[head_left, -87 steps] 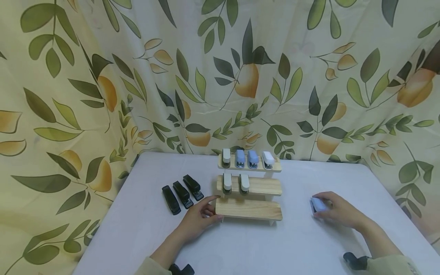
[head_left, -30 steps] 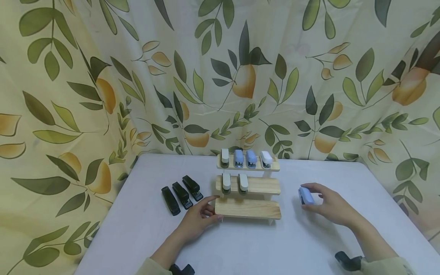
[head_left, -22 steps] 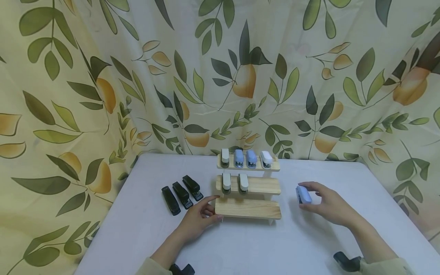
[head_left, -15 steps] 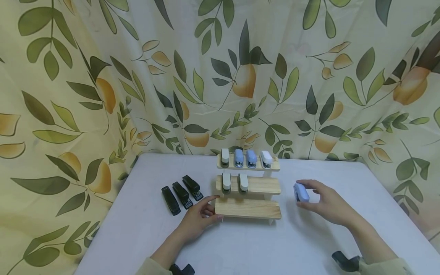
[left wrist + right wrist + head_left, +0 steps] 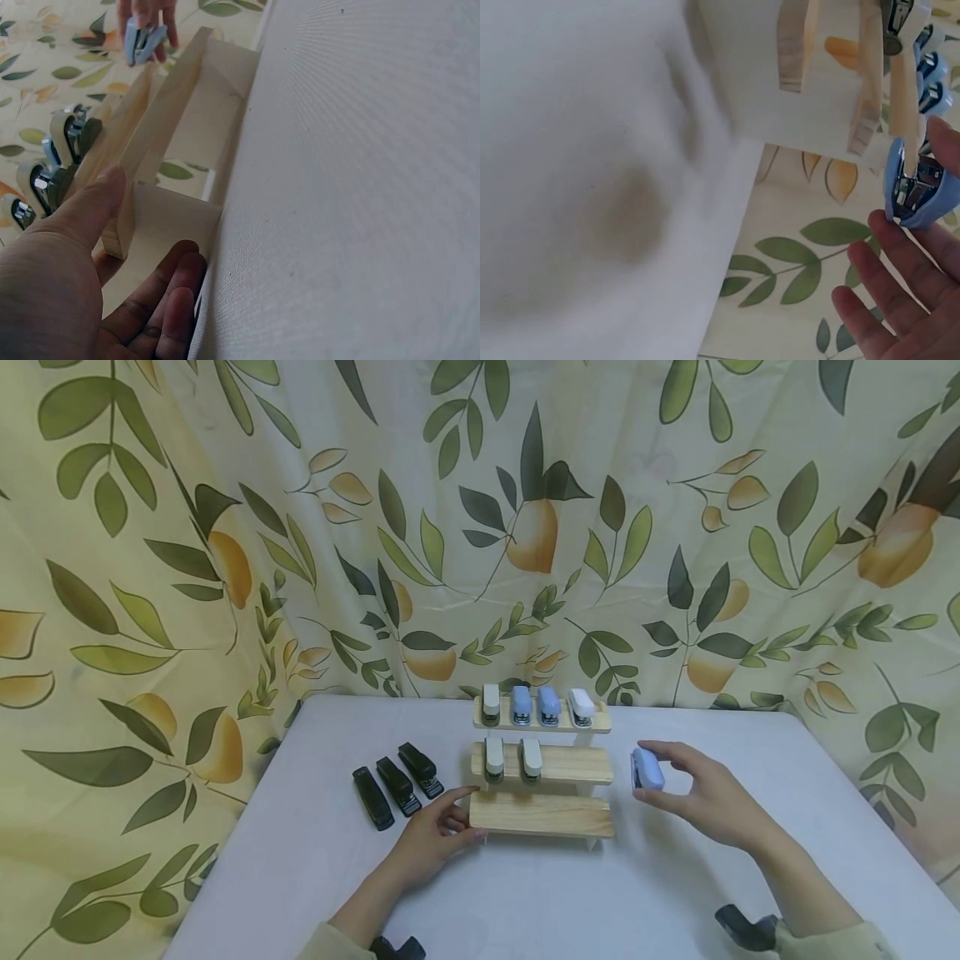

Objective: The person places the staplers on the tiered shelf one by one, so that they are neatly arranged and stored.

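A small blue stapler (image 5: 648, 769) is pinched between the thumb and fingers of my right hand (image 5: 712, 797), raised above the table just right of the tiered wooden stand. In the right wrist view the stapler (image 5: 921, 184) shows its metal inside, and the other fingers are spread. My left hand (image 5: 435, 839) grips the left end of the stand's lowest board (image 5: 542, 816); the thumb lies against the board's edge in the left wrist view. Two pale staplers (image 5: 532, 758) stand on the left half of the middle board (image 5: 577, 765). White, blue and grey-white staplers line the top board (image 5: 603, 723).
Several black staplers (image 5: 399, 785) lie in a slanted row left of the stand. A white cloth covers the table (image 5: 540, 902). Behind it hangs a leaf-and-fruit patterned curtain (image 5: 480, 527). Dark straps (image 5: 746, 928) sit at both wrists.
My right hand has lifted the blue stapler from the table's right side and carried it left and slightly away, closer to the stand. The left hand has stayed on the lowest board.
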Available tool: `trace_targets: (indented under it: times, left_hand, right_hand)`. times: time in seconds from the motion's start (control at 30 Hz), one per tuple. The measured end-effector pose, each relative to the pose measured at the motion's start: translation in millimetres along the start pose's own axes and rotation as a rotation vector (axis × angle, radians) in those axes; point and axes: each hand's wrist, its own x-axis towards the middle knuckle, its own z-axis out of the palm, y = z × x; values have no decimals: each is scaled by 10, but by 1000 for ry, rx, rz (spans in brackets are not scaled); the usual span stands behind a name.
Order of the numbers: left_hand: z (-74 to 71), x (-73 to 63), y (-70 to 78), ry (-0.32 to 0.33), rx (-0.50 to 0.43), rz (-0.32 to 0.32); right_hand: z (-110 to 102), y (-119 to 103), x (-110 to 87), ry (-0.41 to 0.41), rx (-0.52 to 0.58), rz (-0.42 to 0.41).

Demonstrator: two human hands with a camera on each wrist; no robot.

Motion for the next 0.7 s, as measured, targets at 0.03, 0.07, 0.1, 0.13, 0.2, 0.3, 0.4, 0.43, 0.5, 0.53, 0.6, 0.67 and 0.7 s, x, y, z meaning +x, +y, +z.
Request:
trace_targets:
  times: [0.03,0.07,0.1,0.13,0.2,0.3,0.4,0.43,0.5,0.53,0.6,0.67,0.7]
  left_hand:
    - [0,-1,1,0,-1,-1]
    - [1,-1,1,0,-3,-2]
    - [1,-1,1,1,-4,-3]
    - [2,-1,2,1,-3,-3]
    - [3,0,1,2,1,-2]
    - [4,2,6,3,7,-1]
    - [4,2,10,2,7,2]
    - [4,2,12,2,7,2]
    - [3,2,15,1,8,1]
    - [3,1,16,1,9,2]
    - [2,0,20,1,12,1]
    - [1,-3,24,2,15,2]
    - [1,-5,26,2,16,2]
  right_hand:
    - [-2,-10,0,6,2,-5]
    - [-4,-19,-1,13,2,-11]
    - [-6,-27,-1,20,5,-18]
    - [-7,-36,0,26,8,-25]
    - [-11,-58,3,35,9,-35]
    - [-17,-101,10,40,11,-41]
    - [-20,-150,17,43,13,-44]
    - [-20,-167,20,43,13,-43]
    - [-19,-196,25,45,15,-45]
    - [-17,-209,28,44,15,-46]
    - [-11,-235,36,42,21,-50]
    - [-2,-258,44,43,28,-59]
    - [4,-269,50,44,32,-65]
